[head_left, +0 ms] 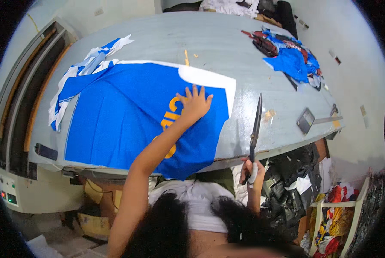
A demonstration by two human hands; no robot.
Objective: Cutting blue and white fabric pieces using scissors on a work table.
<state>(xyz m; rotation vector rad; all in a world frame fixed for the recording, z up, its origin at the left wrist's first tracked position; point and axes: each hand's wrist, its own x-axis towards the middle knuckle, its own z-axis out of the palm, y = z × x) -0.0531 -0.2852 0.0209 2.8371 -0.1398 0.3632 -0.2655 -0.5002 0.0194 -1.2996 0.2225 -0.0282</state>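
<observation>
Blue fabric [102, 124] with large yellow lettering lies across the near left of the grey table [166, 38], its front part draped over the edge. A white piece [207, 76] shows along its back and right edges. My left hand [193, 105] lies on the fabric near its right side, fingers spread flat. My right hand [251, 172] is wrapped round the handles of large dark scissors [256, 129], beside the front edge, with the long blades pointing up and away from me.
Blue-and-white scraps [61, 105] lie at left, a mixed fabric pile [289, 60] at back right. A dark phone-like object [46, 151] and flat device [305, 120] rest near the corners. A machine [18, 198] stands left; black scraps [289, 180] and a white rack [360, 193] sit below right.
</observation>
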